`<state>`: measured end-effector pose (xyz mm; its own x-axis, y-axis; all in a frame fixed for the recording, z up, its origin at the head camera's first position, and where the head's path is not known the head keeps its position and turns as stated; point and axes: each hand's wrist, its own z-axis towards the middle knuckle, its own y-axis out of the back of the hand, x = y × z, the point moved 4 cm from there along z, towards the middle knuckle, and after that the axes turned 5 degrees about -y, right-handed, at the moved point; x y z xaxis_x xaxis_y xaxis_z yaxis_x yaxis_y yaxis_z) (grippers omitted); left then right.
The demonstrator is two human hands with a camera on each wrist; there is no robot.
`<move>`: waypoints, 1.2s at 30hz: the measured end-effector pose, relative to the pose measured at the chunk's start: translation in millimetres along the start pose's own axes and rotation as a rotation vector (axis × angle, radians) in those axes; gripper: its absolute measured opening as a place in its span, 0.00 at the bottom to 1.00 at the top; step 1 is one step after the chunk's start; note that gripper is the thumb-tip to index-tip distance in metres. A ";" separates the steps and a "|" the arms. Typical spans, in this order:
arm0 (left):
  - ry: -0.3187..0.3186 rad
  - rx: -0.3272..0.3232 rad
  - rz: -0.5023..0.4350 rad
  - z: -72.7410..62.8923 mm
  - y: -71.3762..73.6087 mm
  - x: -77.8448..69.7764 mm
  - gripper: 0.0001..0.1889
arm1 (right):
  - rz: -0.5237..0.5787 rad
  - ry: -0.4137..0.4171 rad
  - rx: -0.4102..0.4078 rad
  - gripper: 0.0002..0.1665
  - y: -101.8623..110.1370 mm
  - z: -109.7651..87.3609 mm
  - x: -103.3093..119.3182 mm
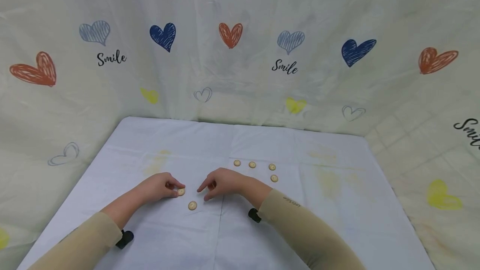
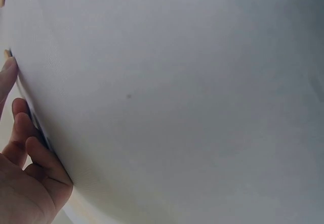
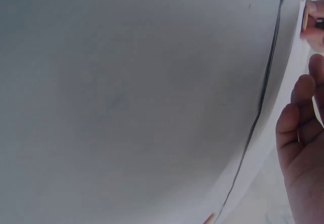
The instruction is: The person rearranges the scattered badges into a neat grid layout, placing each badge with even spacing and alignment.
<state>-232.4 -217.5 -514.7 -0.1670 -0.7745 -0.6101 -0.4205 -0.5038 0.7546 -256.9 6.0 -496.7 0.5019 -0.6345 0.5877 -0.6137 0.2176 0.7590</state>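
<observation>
One small, round, tan button (image 1: 181,192) is pinched in the left hand (image 1: 161,187) at the white, cloth-covered tabletop (image 1: 168,236). The right hand (image 1: 224,181), loosely bent and holding nothing, is near a second tan button (image 1: 192,206); four more tan buttons (image 1: 252,164) lie farther out, beyond its wrist.

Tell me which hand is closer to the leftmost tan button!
Left. The left hand pinches the leftmost tan button; the right hand is off to its right, not touching it.
</observation>
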 end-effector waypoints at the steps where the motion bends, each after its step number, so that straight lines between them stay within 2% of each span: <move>1: -0.001 0.003 0.000 -0.1 0.3 0.3 0.13 | -0.013 0.009 0.011 0.17 -2.0 2.1 4.2; 9: -0.035 0.018 -0.007 -1.5 2.3 1.5 0.14 | -0.150 0.082 0.079 0.17 -16.6 14.1 28.8; 25: -0.051 0.021 -0.027 -1.4 2.5 -2.1 0.14 | -0.236 0.047 0.089 0.14 -23.6 17.8 27.7; 36: -0.055 0.018 -0.022 -1.7 0.5 -3.5 0.14 | -0.275 0.071 0.115 0.16 -25.1 16.0 31.2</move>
<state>-230.5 -215.6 -511.8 -0.2066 -0.7408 -0.6392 -0.4400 -0.5131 0.7370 -235.5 -31.2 -501.9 0.6973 -0.6040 0.3860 -0.5123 -0.0433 0.8577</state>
